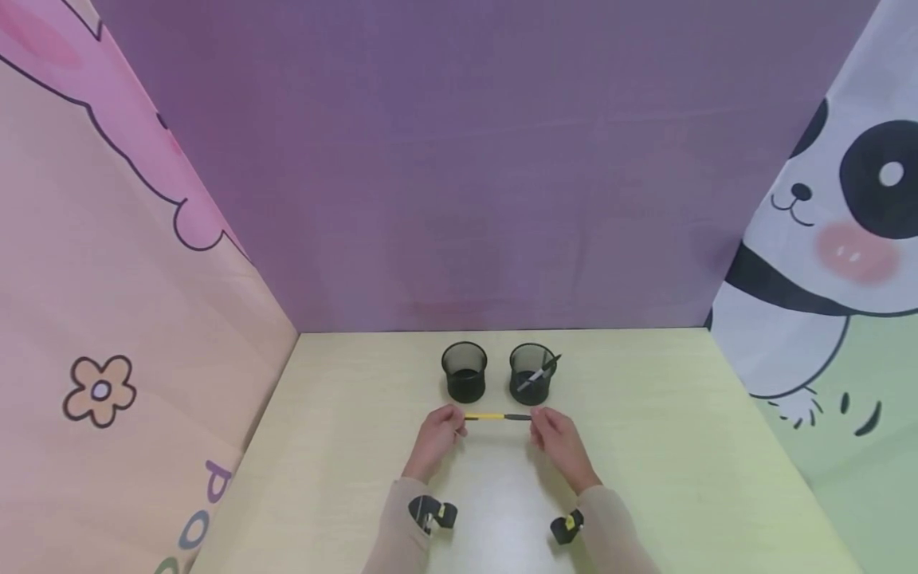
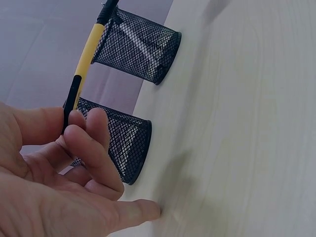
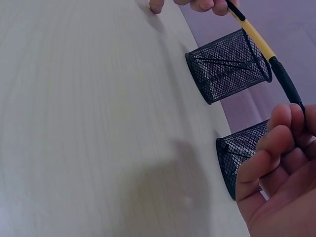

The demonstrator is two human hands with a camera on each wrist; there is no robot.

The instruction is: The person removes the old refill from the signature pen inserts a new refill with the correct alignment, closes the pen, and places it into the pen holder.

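A yellow and black pen point(image 1: 491, 416) is held level between both hands, just in front of two black mesh pen cups. My left hand point(image 1: 437, 437) pinches its black clip end between thumb and fingertips, seen close in the left wrist view. At the opposite end, my right hand point(image 1: 559, 442) pinches the black grip section by its tip. Behind the left hand stands the left mesh cup point(image 1: 464, 375). The right mesh cup point(image 1: 529, 386) stands behind the right hand, with a dark and silver pen point(image 1: 541, 371) leaning in it, its top sticking out over the rim.
The cups stand on a pale wood-grain table point(image 1: 344, 446), near its back edge. A purple backdrop point(image 1: 488, 175) rises behind it. Printed cloth panels flank both sides, with a flower point(image 1: 100, 391) on the left and a panda point(image 1: 810, 303) on the right.
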